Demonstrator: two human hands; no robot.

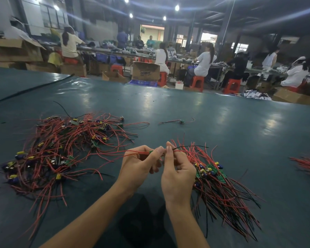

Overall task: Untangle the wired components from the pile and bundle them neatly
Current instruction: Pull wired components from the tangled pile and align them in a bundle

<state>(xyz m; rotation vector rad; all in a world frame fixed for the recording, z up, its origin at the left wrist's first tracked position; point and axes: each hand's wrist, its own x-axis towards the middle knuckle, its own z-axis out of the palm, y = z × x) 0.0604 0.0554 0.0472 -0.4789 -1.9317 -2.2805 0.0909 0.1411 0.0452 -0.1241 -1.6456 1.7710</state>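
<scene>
Two heaps of wired parts on the dark green table (186, 108), and the job judged about halfway through. To the left, the tangled pile (61, 151): thin red and black leads looped over one another every way, dotted with small green boards, yellow blocks and purple-blue cylinders. To the right, the sorted bundle (222, 185), boards gathered at one end just beside the right hand (177, 172), leads fanned out roughly parallel, with no tie in sight. One loose component (182, 121) lying apart, farther back. At the right edge, blurred red wires (308, 165), perhaps another bundle.

In hand, a single piece (151, 151) raised between the heaps: left hand (140, 165) fingers pinching its little green board, right fingers curled, pinching its leads. Bundle possibly clasped in the right palm too; impossible to tell. Glossy, pliant insulation; smooth, faintly reflective table cover.
</scene>
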